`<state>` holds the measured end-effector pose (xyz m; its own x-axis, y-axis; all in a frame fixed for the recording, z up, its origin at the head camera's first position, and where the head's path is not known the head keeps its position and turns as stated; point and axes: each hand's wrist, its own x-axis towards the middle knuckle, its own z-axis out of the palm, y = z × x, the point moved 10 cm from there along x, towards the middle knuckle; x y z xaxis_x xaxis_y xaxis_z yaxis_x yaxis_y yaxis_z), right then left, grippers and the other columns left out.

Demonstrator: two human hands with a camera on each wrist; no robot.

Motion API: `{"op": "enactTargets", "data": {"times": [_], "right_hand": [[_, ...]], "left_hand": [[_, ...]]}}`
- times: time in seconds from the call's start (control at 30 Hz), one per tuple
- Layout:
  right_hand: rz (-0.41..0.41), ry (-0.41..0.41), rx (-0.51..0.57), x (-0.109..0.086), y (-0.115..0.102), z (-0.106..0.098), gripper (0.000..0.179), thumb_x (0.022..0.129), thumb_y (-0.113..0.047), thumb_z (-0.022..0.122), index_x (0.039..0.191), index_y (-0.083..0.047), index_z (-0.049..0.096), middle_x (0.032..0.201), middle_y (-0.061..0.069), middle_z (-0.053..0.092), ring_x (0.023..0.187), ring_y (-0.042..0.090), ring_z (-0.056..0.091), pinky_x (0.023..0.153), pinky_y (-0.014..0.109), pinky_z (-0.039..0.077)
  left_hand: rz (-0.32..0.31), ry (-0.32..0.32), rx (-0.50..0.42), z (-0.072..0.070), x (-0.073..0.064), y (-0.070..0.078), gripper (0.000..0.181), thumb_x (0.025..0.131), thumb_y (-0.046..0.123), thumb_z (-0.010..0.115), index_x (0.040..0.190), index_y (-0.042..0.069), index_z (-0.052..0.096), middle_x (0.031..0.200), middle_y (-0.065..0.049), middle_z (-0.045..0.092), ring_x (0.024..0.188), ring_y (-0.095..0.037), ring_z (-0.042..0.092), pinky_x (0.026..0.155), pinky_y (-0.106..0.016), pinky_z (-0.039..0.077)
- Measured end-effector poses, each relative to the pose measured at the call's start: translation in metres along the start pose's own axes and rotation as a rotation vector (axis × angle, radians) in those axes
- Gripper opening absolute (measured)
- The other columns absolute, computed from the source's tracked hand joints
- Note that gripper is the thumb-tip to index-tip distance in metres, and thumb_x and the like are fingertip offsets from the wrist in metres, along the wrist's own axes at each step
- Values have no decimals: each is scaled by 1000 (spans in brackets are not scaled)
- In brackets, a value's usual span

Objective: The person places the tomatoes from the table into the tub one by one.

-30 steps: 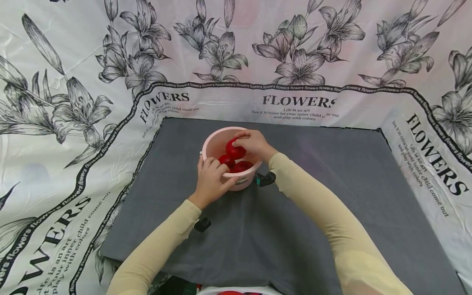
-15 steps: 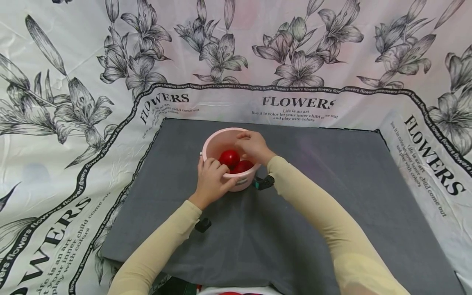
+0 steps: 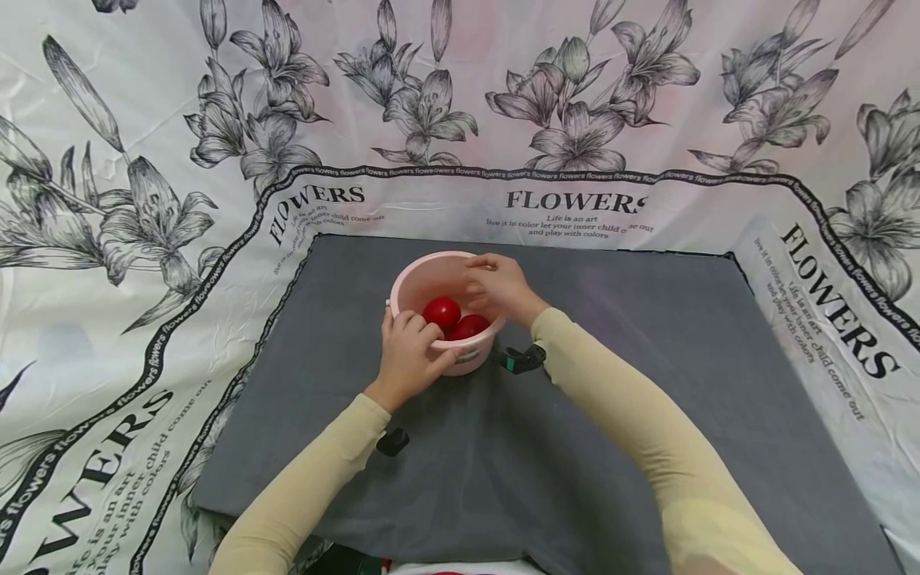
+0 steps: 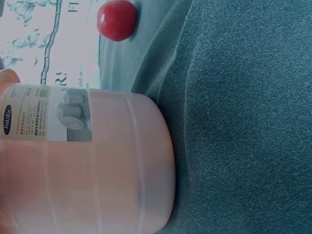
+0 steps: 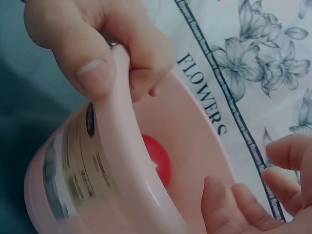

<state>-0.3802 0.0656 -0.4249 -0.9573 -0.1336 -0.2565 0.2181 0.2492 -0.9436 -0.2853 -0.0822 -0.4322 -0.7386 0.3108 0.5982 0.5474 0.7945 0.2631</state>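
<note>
A pink plastic bucket (image 3: 424, 279) stands on the grey cloth, with two red, glossy, tomato-like fruits (image 3: 442, 312) visible inside. My left hand (image 3: 410, 355) grips its near left rim; the right wrist view shows the thumb outside and fingers inside. My right hand (image 3: 506, 291) hovers at the bucket's right side, its fingers loosely bent and holding nothing. Another red fruit (image 4: 117, 19) lies on the cloth beyond the bucket in the left wrist view; the head view does not show it.
Grey cloth (image 3: 611, 359) covers the table. White floral sheeting (image 3: 431, 200) rises behind it and along both sides. A printed label (image 4: 46, 114) sticks to the bucket's outer wall. Part of a white and red thing (image 3: 460, 569) shows at the bottom edge.
A second ago my right hand held a red fruit inside the bucket; it let go and the fruit now lies there. That hand has drawn slightly right. My left hand keeps its grip.
</note>
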Motion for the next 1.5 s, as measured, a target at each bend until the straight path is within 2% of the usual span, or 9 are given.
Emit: {"op": "enactTargets", "data": {"times": [0.2, 0.33, 0.57, 0.73, 0.87, 0.97, 1.13, 1.27, 1.5], "right_hand": [[-22, 25, 39, -10, -2, -38, 40, 102, -22, 59, 140, -9, 57, 141, 17, 60, 118, 35, 67, 84, 34, 63], [-9, 83, 21, -19, 6, -80, 42, 102, -23, 58, 141, -11, 55, 141, 16, 58, 105, 23, 70, 79, 30, 63], [14, 167, -45, -37, 40, -148, 49, 103, -28, 56, 147, -9, 48, 139, 11, 56, 90, 6, 66, 85, 32, 62], [46, 221, -106, -47, 70, -175, 50, 103, -30, 55, 147, -7, 47, 135, 7, 56, 98, 11, 68, 81, 28, 62], [72, 220, -137, -54, 91, -183, 52, 104, -31, 53, 149, -6, 45, 145, 16, 52, 119, 29, 63, 81, 27, 62], [91, 208, -143, -57, 105, -183, 53, 105, -31, 52, 150, -5, 44, 150, 21, 49, 129, 38, 57, 89, 34, 62], [110, 163, -157, -59, 126, -172, 57, 106, -33, 51, 152, -3, 41, 153, 25, 47, 133, 43, 54, 101, 47, 56], [142, 117, -174, -59, 142, -160, 57, 106, -33, 51, 153, -2, 40, 153, 25, 47, 127, 38, 58, 100, 47, 57], [189, 37, -150, -56, 162, -145, 54, 105, -27, 51, 152, -1, 41, 149, 23, 51, 100, 14, 61, 86, 39, 61]], "left_hand": [[-21, -14, -11, 2, -1, -1, 36, 87, 50, 66, 86, 14, 69, 94, -11, 69, 110, -32, 57, 113, -76, 28], [-30, -28, -24, 4, 0, -2, 36, 88, 50, 66, 88, 14, 68, 96, -11, 69, 112, -32, 56, 114, -75, 26], [-29, -19, -16, 2, 0, -3, 37, 87, 51, 65, 88, 14, 69, 96, -11, 70, 112, -32, 56, 114, -75, 27], [-22, -5, -15, 0, 0, -3, 35, 87, 49, 66, 87, 14, 69, 95, -11, 70, 110, -32, 57, 113, -76, 28], [-19, -6, -11, 0, 0, -2, 34, 87, 49, 66, 86, 15, 69, 94, -10, 69, 110, -31, 57, 113, -76, 29], [-27, -17, -10, 1, 0, -2, 35, 87, 50, 65, 87, 15, 69, 95, -10, 69, 110, -31, 57, 113, -75, 28], [-27, -11, -21, -1, 1, -1, 34, 87, 48, 66, 86, 14, 69, 94, -10, 69, 110, -32, 57, 113, -76, 28], [-25, -10, -27, -1, 1, 0, 33, 86, 47, 66, 86, 14, 69, 94, -11, 69, 110, -32, 57, 113, -76, 28], [-34, -18, -42, 0, 1, -1, 31, 86, 46, 67, 86, 15, 68, 95, -10, 70, 111, -31, 56, 113, -76, 28]]}}
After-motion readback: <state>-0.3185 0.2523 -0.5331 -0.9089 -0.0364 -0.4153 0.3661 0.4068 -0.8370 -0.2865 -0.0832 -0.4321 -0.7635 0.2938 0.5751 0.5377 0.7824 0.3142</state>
